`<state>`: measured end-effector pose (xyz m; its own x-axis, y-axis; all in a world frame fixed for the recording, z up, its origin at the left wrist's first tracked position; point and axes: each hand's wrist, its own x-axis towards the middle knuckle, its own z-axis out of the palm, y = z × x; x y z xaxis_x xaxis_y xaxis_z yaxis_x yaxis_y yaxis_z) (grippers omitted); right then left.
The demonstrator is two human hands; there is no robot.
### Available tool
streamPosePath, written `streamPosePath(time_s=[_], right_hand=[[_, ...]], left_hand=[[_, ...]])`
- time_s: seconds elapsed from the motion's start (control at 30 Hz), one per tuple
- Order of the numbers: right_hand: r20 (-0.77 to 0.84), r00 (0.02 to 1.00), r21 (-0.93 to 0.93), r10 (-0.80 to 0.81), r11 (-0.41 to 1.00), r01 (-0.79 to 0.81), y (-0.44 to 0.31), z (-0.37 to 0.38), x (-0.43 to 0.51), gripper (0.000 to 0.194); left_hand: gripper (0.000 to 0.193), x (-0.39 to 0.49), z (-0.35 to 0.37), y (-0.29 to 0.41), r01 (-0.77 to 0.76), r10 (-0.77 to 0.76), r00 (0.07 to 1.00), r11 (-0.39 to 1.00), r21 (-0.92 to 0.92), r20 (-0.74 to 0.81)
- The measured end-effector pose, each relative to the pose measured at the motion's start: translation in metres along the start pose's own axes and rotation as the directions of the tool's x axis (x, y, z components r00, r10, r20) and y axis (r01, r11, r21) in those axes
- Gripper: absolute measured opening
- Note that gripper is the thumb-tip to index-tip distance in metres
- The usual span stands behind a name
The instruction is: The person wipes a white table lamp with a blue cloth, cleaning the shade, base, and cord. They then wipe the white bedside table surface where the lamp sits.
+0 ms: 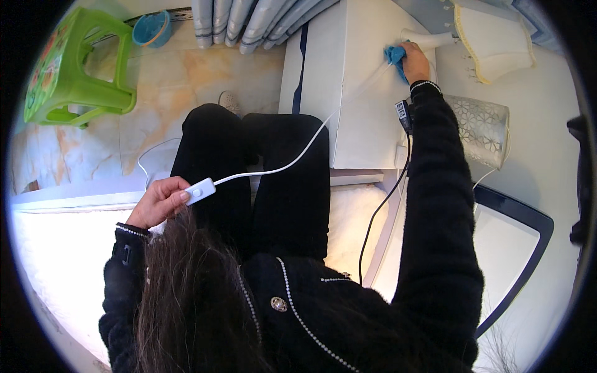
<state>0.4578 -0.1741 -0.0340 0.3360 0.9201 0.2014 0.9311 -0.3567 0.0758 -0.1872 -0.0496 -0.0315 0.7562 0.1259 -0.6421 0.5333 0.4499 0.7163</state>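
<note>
Between the thumb and fingers of my left hand (161, 200) is a white inline cord switch (201, 191) with a round button. Its white cable (284, 167) runs over my lap and up to the white cabinet top (368, 93). My right hand (415, 63) is at the far part of that top, gripping a blue cloth (396, 57) against or close to the white base of a table lamp (431, 39). The lamp's cream shade (494, 42) with yellow trim leans to the right. Whether the cloth wraps the cable cannot be told.
A black power strip (403, 116) and a perforated silver cylinder lamp (485, 128) are beside my right forearm. Grey-blue curtains (256, 21) hang behind the cabinet. At the left are a green plastic stool (100, 100) and a blue basket (154, 30). A white fluffy cover (70, 261) is below.
</note>
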Motion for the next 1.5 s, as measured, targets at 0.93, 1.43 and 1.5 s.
streamPosePath(time_s=[0.93, 1.43, 1.5], right_hand=[[-0.094, 0.993, 0.294, 0.073, 0.955, -0.042, -0.159, -0.031, -0.108, 0.033], [-0.161, 0.985, 0.418, -0.063, 0.899, 0.126, -0.243, -0.053, -0.144, 0.023], [-0.142, 0.987, 0.437, -0.082, 0.889, 0.136, -0.251, -0.055, -0.147, 0.023]], left_hand=[[0.019, 0.001, 0.002, -0.029, -0.246, 0.246, 0.969, 0.967, 0.064, 0.008], [0.018, 0.008, 0.001, -0.046, -0.334, 0.339, 0.941, 0.931, 0.144, -0.006], [0.019, 0.008, 0.002, -0.046, -0.326, 0.333, 0.943, 0.932, 0.160, -0.022]])
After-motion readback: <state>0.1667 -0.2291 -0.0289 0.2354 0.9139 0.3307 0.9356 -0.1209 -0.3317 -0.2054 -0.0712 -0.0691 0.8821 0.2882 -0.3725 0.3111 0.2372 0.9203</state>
